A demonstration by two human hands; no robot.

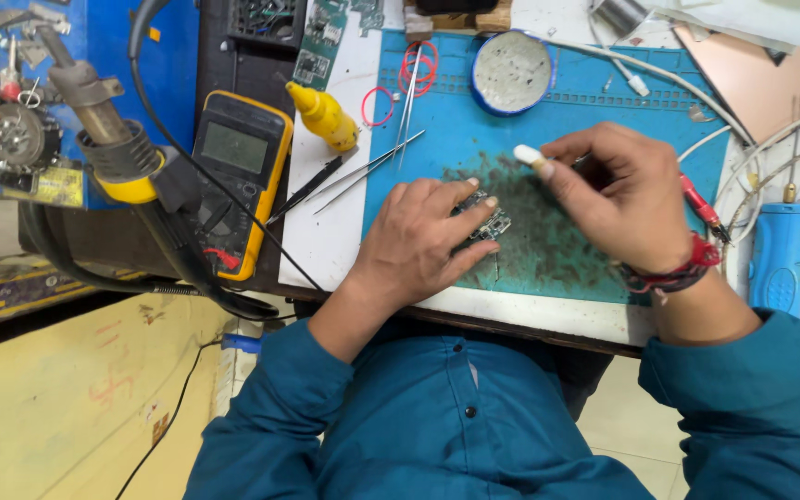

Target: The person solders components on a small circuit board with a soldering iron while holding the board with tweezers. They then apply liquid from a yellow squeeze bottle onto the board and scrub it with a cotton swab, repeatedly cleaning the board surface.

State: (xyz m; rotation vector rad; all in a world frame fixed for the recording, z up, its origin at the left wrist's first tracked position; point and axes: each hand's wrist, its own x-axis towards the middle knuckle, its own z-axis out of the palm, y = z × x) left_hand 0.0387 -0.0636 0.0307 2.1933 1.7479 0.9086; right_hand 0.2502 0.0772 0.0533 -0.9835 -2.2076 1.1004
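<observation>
Head view. My left hand (423, 243) lies flat on the blue mat (437, 139), fingers pressed down on a small circuit board (485, 222) at the mat's dark-stained centre on the tabletop (326, 236). My right hand (618, 194) pinches a white-tipped tool (530, 156) just above and right of the board. Two tweezers (363, 173) lie left of my hands; a yellow multimeter (238, 181) stands farther left; a blue-handled tool (781, 255) rests at right.
</observation>
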